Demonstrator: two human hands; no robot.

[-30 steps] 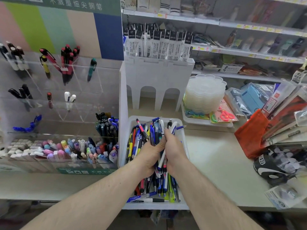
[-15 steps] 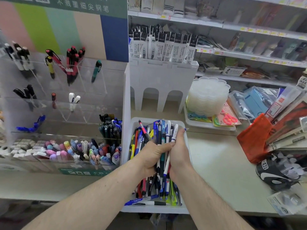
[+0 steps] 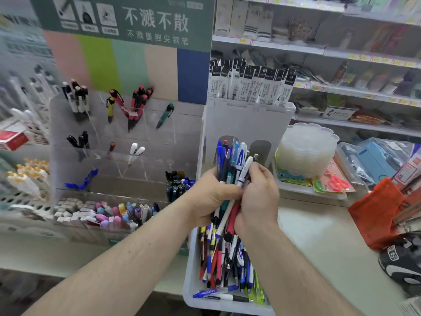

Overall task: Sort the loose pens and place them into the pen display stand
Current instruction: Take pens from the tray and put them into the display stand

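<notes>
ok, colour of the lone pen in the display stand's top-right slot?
Teal green with a black clip, clearest in the head view.

We see bright, even overhead lighting with only soft, faint shadows on the counter (image 3: 319, 236). Glare washes over the clear pen display stand (image 3: 118, 142) at left. The far shelves (image 3: 341, 53) and the left edge appear smeared with blur. Wide-angle distortion bends straight lines near the frame edges.
</notes>
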